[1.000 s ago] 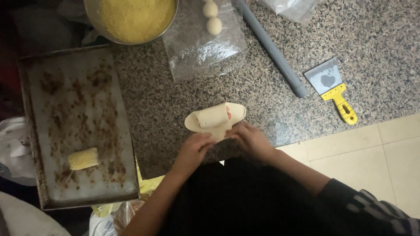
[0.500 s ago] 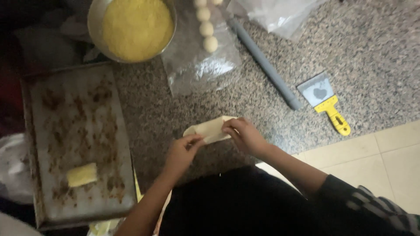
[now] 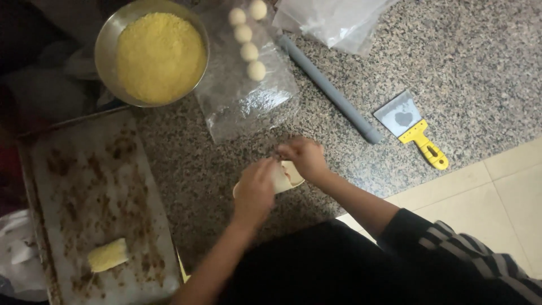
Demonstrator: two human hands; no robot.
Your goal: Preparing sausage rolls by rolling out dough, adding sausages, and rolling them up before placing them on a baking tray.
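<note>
Pale dough sheet (image 3: 284, 176) lies on the speckled counter (image 3: 451, 68) between both hands; the left hand (image 3: 254, 191) and right hand (image 3: 305, 158) pinch its edges, seemingly mid-roll; finishing likely calls for tucking the seam, then placing it beside the coated roll (image 3: 107, 255) on the tray (image 3: 73, 186).

The room is dim; light falls from the upper right, the left edge stays dark, and both hands look motion-blurred.
</note>
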